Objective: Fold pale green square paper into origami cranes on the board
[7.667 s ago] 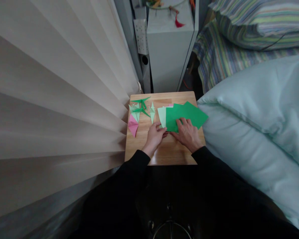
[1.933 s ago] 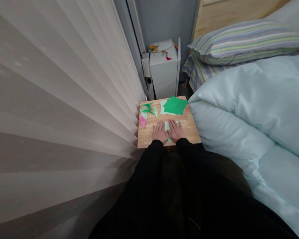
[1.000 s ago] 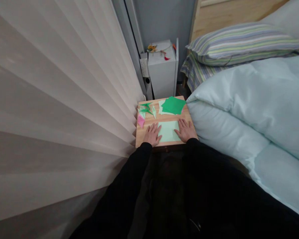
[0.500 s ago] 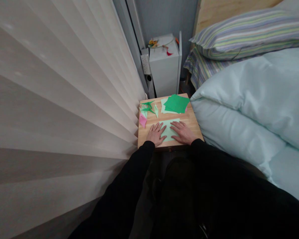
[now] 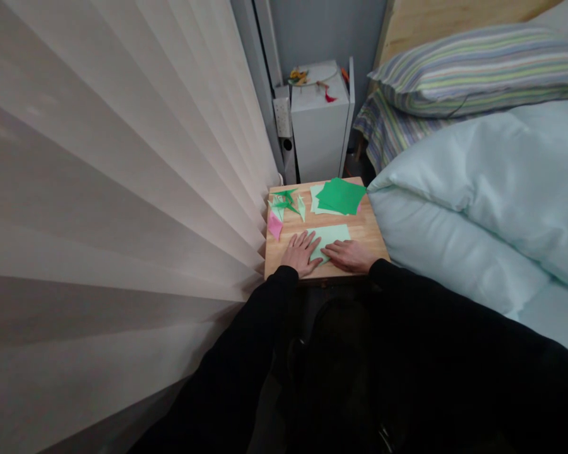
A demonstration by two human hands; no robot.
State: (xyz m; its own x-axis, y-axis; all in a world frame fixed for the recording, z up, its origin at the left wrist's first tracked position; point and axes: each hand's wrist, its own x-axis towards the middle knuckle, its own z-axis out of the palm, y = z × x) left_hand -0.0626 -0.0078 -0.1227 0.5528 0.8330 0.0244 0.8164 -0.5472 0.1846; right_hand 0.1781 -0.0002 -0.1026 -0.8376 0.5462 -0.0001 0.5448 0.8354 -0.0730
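Note:
A light green sheet of origami paper (image 5: 334, 234) lies on a small wooden table (image 5: 369, 234) in front of me. My left hand (image 5: 300, 253) rests flat on the paper's left part with its fingers spread, so it is open. At the near right edge of the sheet, my right hand (image 5: 350, 256) is closed, its fingers drawn together and the fingertips pressing on the paper. Both hands hide parts of the near edge. Whether the right fingers pinch the sheet is too small to tell for sure.
Behind the sheet lie a stack of green paper (image 5: 343, 196) and folded paper pieces, green (image 5: 284, 200) and pink (image 5: 275, 226). A pleated curtain (image 5: 194, 189) borders the table's left side. A bed with a pale quilt (image 5: 478, 183) stands right; a white cabinet (image 5: 319, 139) stands behind.
My right hand has gone from spread and flat to fingers drawn together, lower on the sheet. More of the paper's right side shows. The left hand stays flat; the view has shifted slightly.

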